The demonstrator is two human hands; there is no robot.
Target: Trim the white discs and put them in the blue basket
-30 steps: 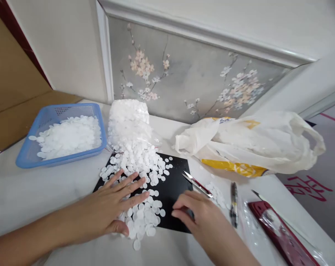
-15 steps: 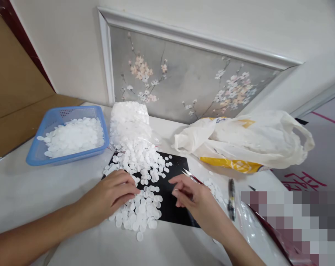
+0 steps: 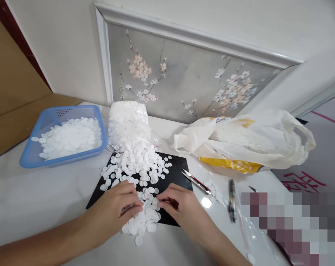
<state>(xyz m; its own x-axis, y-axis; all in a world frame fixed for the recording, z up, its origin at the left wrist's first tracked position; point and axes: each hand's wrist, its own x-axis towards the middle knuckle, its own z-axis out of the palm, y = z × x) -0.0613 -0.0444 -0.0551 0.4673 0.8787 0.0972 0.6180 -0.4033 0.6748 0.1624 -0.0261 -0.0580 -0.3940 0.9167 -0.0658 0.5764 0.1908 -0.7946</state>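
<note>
A loose pile of small white plastic discs [image 3: 141, 221] lies on a black mat [image 3: 170, 220] and spills over its front edge. My left hand [image 3: 120, 207] reaches in at the pile's left side, thumb and fingers drawn together in a pinch. From the right comes my right hand [image 3: 181, 208], its thumb and forefinger tips pinched close at the pile's right edge. Discs lie right at both sets of fingertips; what is between them is too small to make out. Farther back, more discs pour from a clear plastic bag [image 3: 128, 123] onto the mat.
A blue plastic basket [image 3: 64, 159] of discs stands at the left. Thread snips [image 3: 196, 181] lie right of the mat, near scattered discs [image 3: 216, 192] and a black pen [image 3: 232, 201]. A white-and-yellow carrier bag [image 3: 239, 144] rests against the wall under a framed flower picture [image 3: 167, 81].
My right hand has moved left and down from above the mat to the pile's edge, uncovering the snips. The left hand has shifted slightly right and down. The view has moved slightly.
</note>
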